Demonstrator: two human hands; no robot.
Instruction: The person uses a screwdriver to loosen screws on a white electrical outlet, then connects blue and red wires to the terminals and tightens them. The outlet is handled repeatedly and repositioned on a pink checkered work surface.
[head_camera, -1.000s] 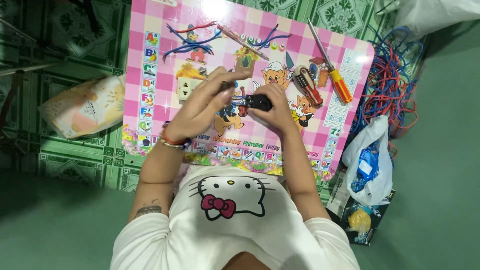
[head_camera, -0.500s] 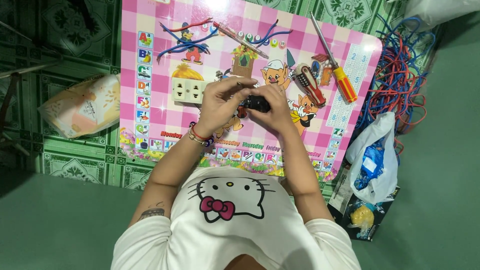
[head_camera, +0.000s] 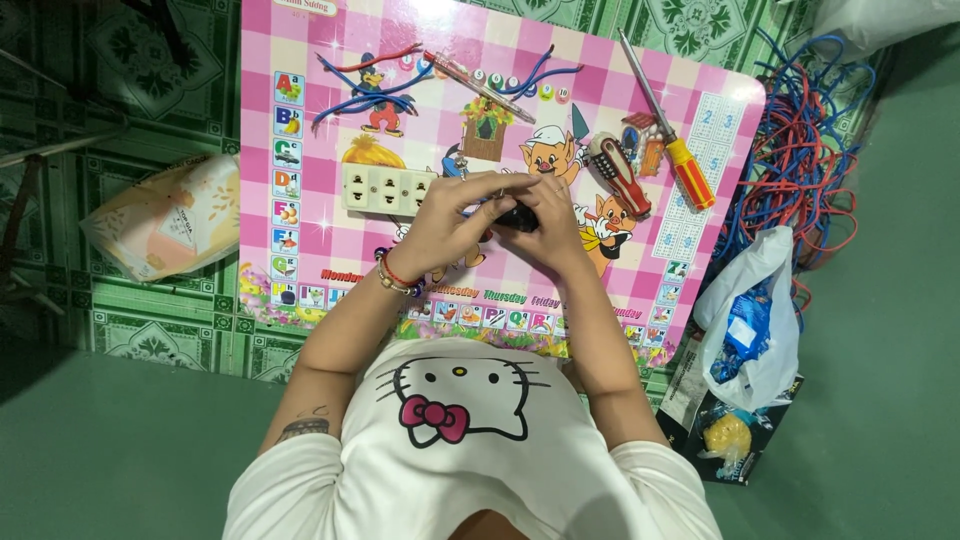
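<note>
I see a small black plastic part (head_camera: 518, 216) pinched between both hands over the middle of the pink checked picture board (head_camera: 300, 60). Its long axis runs roughly left to right across the board, but which end leads I cannot tell, since fingers cover most of it. My left hand (head_camera: 452, 222) curls over it from the left, fingertips pressed together on its top edge; my right hand (head_camera: 553, 226) closes on it from the right, fingers bent tight around it. Both wrists angle inward, forearms meeting in a V above the white shirt.

Just left of the left hand lies a cream three-outlet socket strip (head_camera: 388, 189), nearly touching the knuckles. To the right, near the right hand, lie a red-and-black handled tool (head_camera: 619, 174) and a screwdriver with a yellow and red handle (head_camera: 668, 140). Open board shows above the hands, below the loose blue and red wire pieces (head_camera: 360, 95). A tangle of red and blue wire (head_camera: 805, 150) sits off the board's right edge.
</note>
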